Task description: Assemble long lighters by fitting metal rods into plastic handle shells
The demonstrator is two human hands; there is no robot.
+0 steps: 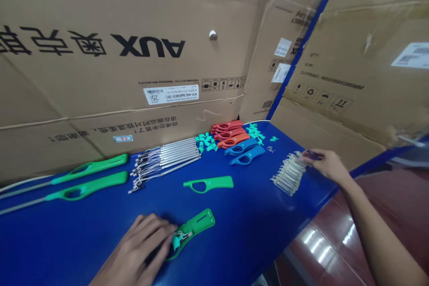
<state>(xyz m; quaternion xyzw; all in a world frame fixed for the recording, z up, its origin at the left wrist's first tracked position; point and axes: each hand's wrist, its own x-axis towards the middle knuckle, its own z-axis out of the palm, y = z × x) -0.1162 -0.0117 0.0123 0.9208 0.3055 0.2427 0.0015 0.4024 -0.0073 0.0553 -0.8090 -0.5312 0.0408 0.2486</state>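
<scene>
My left hand [139, 248] is closed around the near end of an open green lighter shell half [201, 222], low in the middle of the head view. Inside that shell show a teal trigger [176, 242] and some thin wires; my fingers hide the rest. At the right, my right hand [328, 165] grips a dark purple object [314, 155], its kind partly hidden. Those fingertips are at the far right end of a row of clear plastic lighter tanks [288, 175]. Whether they also pinch a tank, I cannot tell. Another green shell half [214, 183] lies beyond my left hand.
Silver rods with wires [177, 154] lie in a row on the blue table [241, 232]. Behind are teal triggers [255, 133], red shells [231, 134] and blue shells [246, 154]. Two long green lighters [90, 186] lie left. Cardboard walls [134, 71] border the back and right.
</scene>
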